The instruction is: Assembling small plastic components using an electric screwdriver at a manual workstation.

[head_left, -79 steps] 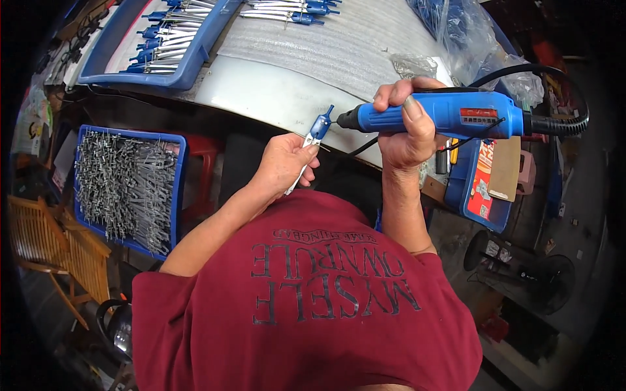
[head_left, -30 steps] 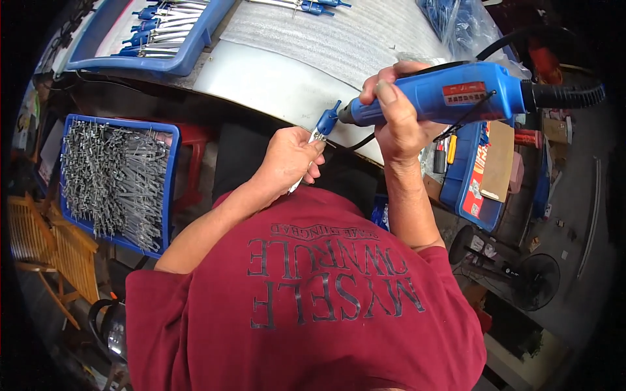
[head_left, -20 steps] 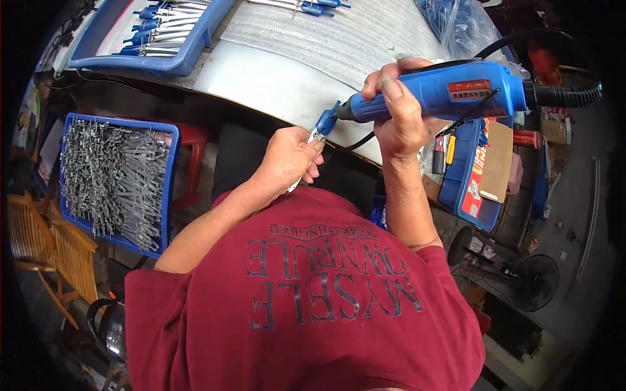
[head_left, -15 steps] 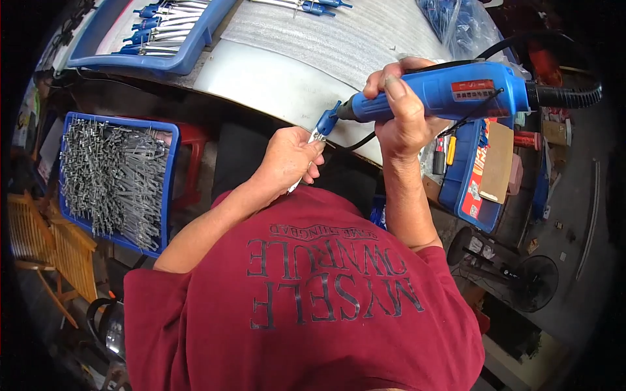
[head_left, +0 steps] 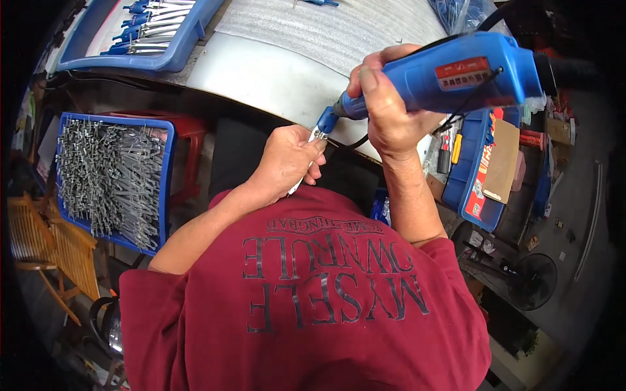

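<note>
Blue-headed white piece point(head_left: 326, 122) pinched in left hand point(head_left: 287, 159), head towards one o'clock, long axis seven-to-one. Right hand point(head_left: 393, 124) wrapped round blue power driver point(head_left: 450, 72), nose aimed between eight and nine, at the head; contact unclear. Left hand nearer.

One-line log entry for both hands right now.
left hand: holding blue-and-white part | right hand: gripping blue power driver | driver nose: at part's blue end
</note>
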Motion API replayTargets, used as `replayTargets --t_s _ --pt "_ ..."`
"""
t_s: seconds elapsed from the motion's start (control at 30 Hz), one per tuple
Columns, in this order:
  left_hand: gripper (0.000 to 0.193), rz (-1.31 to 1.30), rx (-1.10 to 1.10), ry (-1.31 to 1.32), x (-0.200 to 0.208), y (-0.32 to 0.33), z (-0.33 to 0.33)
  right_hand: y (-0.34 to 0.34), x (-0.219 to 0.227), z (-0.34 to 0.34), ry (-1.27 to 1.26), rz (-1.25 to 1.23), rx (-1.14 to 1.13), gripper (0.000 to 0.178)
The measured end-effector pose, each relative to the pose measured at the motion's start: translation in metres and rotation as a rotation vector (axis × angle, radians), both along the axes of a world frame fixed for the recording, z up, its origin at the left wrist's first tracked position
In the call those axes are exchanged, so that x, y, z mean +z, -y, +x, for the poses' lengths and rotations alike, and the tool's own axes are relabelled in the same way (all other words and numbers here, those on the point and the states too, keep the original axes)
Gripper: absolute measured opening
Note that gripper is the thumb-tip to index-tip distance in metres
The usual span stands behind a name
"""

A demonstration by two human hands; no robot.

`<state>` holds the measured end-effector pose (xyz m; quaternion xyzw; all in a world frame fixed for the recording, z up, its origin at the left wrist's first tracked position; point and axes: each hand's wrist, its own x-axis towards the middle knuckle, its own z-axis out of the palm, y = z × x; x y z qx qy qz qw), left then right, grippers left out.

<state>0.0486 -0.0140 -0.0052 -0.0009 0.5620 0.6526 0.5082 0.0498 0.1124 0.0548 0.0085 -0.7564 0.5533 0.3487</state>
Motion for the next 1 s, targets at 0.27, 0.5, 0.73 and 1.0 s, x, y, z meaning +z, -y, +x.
replayTargets --t_s 0.27,0.5,0.73,1.0 --pt "0.016 0.000 -0.002 -0.026 -0.002 -0.003 -0.001 -0.004 -0.003 0.000 0.049 0.103 0.027 0.026" --pt "0.015 -0.016 0.011 -0.058 -0.001 0.001 -0.004 0.004 0.021 0.015 -0.023 -0.417 -0.030 0.041" --pt "0.019 0.103 -0.034 -0.205 0.024 0.026 -0.024 -0.021 0.026 0.033 -0.251 -0.517 -0.109 0.029" --pt "0.021 0.135 0.335 -0.629 0.102 0.059 -0.114 -0.032 0.017 0.040 -0.292 -0.579 -0.067 0.030"
